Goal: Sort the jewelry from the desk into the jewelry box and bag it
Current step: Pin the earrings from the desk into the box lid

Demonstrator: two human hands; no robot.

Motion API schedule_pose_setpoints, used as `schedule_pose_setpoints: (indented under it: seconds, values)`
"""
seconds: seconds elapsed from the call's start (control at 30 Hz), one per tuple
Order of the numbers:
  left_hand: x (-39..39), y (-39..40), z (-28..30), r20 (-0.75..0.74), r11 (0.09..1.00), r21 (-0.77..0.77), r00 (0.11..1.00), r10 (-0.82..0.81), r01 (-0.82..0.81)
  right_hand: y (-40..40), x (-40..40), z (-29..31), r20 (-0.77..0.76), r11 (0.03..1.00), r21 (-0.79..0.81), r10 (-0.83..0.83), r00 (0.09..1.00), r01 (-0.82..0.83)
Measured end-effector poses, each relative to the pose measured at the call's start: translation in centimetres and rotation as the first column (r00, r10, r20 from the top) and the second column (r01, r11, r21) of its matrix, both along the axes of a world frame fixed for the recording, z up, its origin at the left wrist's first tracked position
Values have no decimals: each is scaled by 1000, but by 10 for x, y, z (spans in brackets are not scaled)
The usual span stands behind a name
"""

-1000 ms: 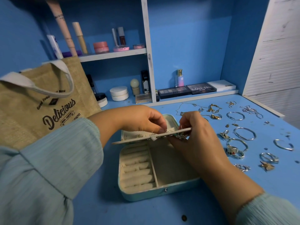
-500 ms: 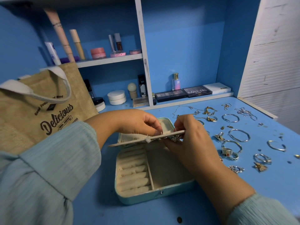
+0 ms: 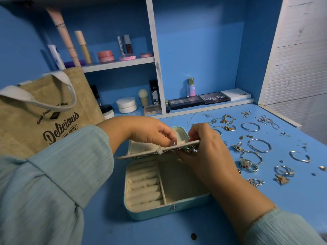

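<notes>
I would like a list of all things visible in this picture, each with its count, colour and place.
jewelry box: one, pale teal, cream lining, open at desk centre
earring panel: one, cream, held level above the box
earring: one, silver, under the panel's right end
loose jewelry: many pieces, silver and gold, on the desk right of the box
tote bag: one, tan jute, white handles, left
cosmetics: several, mostly pink and white, on the shelves
palettes: three, two dark and one white, on the back ledge
left hand: pinches the panel's top
right hand: grips the panel's right end
</notes>
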State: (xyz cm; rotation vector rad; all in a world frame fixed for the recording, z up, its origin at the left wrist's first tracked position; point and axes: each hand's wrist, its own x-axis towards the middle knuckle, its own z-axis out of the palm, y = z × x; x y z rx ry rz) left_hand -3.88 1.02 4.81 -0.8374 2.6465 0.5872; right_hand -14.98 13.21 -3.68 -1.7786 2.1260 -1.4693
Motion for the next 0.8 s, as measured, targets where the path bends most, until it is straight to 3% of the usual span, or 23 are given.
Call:
schedule_pose_setpoints:
  seconds: [0.37, 0.63, 0.8]
  values:
    - [5, 2, -3, -74, 999, 17, 996, 48, -47, -1, 1, 0, 0, 1000, 13, -19, 1000, 19]
    - [11, 9, 1, -62, 995, -78, 997, 53, -57, 3, 2, 8, 22, 996, 84, 2, 1000, -4]
    - [23, 20, 11, -148, 988, -92, 983, 108, -122, 6, 0, 14, -6, 986, 160, 45, 999, -44]
